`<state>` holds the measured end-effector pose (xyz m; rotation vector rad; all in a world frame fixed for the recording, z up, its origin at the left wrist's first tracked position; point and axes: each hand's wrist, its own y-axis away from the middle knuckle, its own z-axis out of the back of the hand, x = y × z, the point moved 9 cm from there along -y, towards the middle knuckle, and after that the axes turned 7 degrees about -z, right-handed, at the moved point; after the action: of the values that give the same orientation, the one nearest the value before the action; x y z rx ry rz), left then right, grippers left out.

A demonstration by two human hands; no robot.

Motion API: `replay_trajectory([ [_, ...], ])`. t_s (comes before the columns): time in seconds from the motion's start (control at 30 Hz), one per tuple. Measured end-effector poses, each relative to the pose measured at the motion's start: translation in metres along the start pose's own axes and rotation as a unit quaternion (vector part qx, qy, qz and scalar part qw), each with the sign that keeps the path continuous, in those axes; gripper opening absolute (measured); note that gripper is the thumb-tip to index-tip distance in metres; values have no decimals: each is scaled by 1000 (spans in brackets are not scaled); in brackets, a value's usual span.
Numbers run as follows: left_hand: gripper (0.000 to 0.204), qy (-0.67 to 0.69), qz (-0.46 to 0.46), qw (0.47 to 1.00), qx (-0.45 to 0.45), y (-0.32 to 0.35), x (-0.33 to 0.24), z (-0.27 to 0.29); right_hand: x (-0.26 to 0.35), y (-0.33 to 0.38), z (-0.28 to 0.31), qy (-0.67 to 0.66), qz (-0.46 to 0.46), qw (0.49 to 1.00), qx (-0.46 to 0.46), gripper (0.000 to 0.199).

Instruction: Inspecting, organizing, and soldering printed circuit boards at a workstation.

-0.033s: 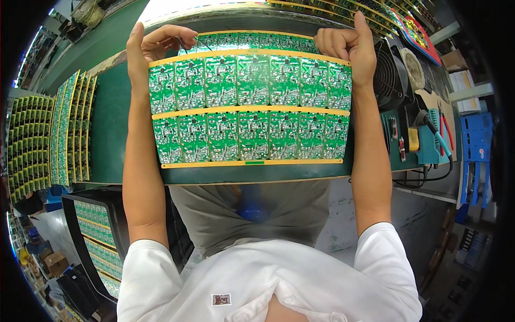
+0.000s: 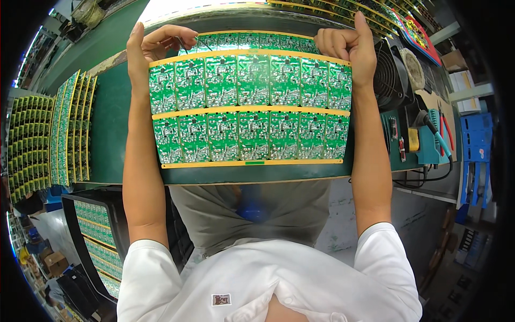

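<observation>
Green matting covers the workbench, and on it lies a large green circuit board panel with yellow rails, its long axis running left to right across the person's front, its two full rows of small boards parallel to the bench's near edge. The left hand pinches the panel's far left corner, fingers curled over the top rail; the right hand grips the far right corner likewise (thumb raised). More stacked panels stand on edge at the left. To the right sit a black fan, a teal soldering station and a blue plastic rack. A small square label marks the white shirt
</observation>
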<state>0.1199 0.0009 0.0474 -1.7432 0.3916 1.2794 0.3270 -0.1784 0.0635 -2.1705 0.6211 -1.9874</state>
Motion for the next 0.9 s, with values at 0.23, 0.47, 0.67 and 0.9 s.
replay_trajectory([
  [0.23,79,2,4,1000,-9,1,1,2,0,0,0,6,2,1000,1,62],
  [0.47,79,4,-3,1000,0,1,-1,1,0,0,0,5,5,1000,3,63],
  [0.67,79,9,3,1000,1,1,-2,-1,0,0,1,-2,6,1000,4,63],
  [0.9,80,18,-19,1000,4,0,-2,3,9,1,-1,14,32,999,10,63],
])
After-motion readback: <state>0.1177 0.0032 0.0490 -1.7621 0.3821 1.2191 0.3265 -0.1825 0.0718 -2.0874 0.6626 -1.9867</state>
